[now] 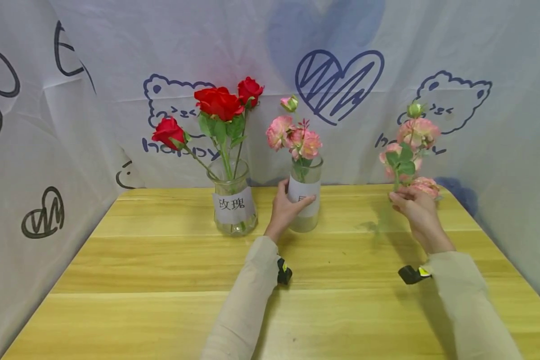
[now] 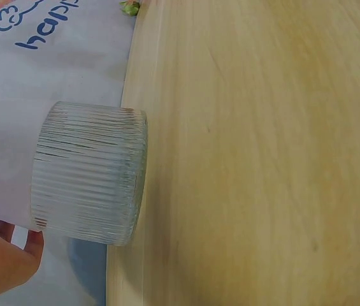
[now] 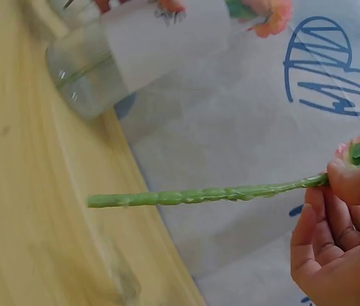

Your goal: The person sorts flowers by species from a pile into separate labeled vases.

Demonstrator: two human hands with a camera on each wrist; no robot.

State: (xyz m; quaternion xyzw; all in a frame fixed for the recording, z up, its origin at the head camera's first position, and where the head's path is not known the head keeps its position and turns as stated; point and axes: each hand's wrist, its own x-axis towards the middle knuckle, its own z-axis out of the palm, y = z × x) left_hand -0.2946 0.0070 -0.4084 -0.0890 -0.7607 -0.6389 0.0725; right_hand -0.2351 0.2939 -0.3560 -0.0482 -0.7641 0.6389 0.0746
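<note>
My left hand grips a clear ribbed cylindrical glass vase from its left side, the thumb across its white label. Pink flowers with a green bud stand in this vase, which is upright on the table. To the right, my right hand pinches the green stem of a pink flower spray, thumb against fingers. The blooms rise above the hand, and the bare stem end hangs free over the table. Another pink bloom shows just behind the hand; whether it belongs to the held spray, I cannot tell.
Left of the gripped vase stands a second glass vase with a white label and red roses, one leaning left. The wooden table ends against a white cloth backdrop with blue drawings. Cloth also hangs along both sides.
</note>
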